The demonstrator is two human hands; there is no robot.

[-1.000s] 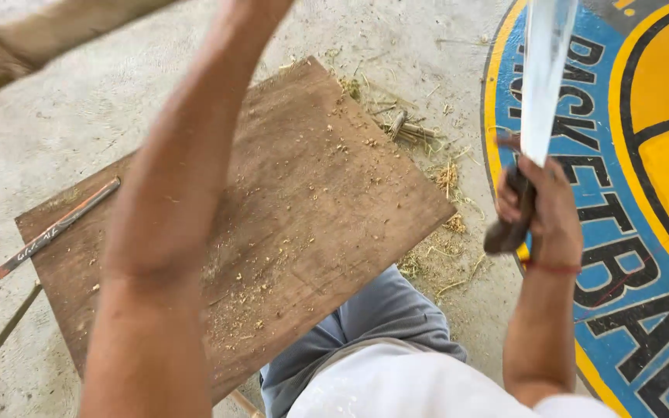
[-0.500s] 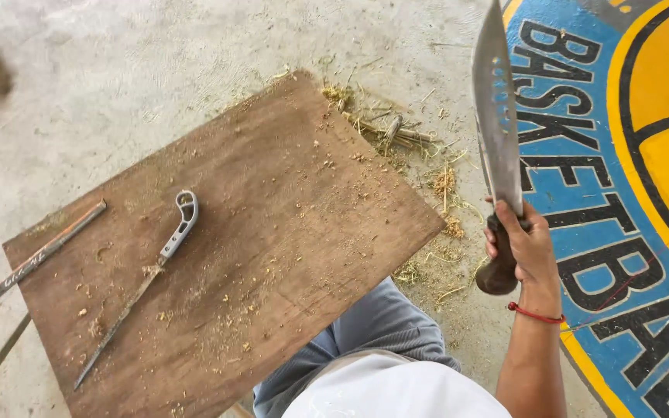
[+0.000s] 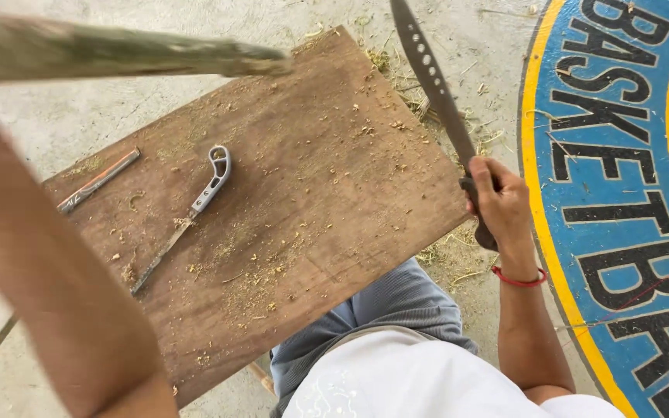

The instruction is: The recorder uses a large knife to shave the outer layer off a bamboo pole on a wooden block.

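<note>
A machete [image 3: 433, 87] is gripped in the right hand [image 3: 499, 203], raised beyond the wooden board's [image 3: 311, 217] right edge for chopping; the left hand's grip on the green stalk [image 3: 118, 53] cannot be told.

round blue-and-yellow floor sign [image 3: 629, 193], far right

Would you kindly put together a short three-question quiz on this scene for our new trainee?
1. True or false: the right hand grips a long blade by its handle.
2. What lies on the wooden board: A) a small handsaw, B) a hammer, C) a cup?
3. What encircles the right wrist?

Key: 1 true; 2 A; 3 a red band.
</note>
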